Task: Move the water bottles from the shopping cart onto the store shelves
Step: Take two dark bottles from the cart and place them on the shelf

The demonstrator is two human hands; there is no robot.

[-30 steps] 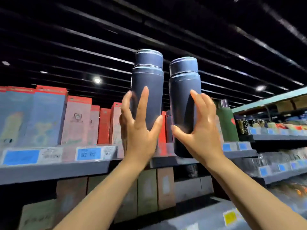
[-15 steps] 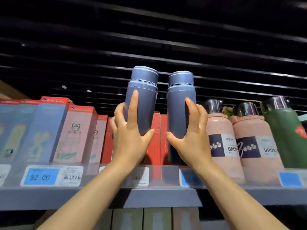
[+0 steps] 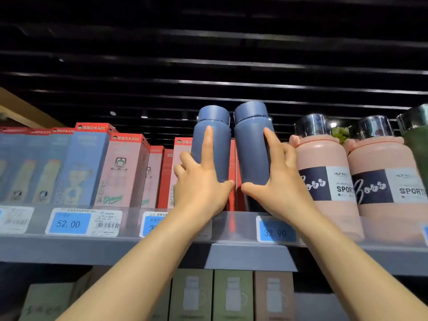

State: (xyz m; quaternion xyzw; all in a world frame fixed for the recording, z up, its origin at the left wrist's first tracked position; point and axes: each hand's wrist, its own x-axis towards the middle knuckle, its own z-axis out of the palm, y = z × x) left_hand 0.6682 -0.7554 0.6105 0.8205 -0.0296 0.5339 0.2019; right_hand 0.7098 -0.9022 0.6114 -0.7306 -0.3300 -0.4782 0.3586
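Two dark blue water bottles stand upright side by side at the top shelf (image 3: 250,253). My left hand (image 3: 201,181) grips the left blue bottle (image 3: 213,133), thumb and fingers wrapped round its body. My right hand (image 3: 278,181) grips the right blue bottle (image 3: 251,140) the same way. Both bottle bases sit behind the clear price-tag strip (image 3: 240,223), so I cannot tell whether they touch the shelf. The shopping cart is out of view.
Red and pink boxed bottles (image 3: 125,170) fill the shelf to the left and behind. Two pink sports bottles (image 3: 324,172) with chrome lids stand just right of my right hand, a green bottle (image 3: 416,144) beyond. Boxes (image 3: 231,295) line the lower shelf.
Both hands have carried the two blue bottles lower and further in towards the shelf, between the red boxes and the pink bottles. The view has moved closer to the shelf.
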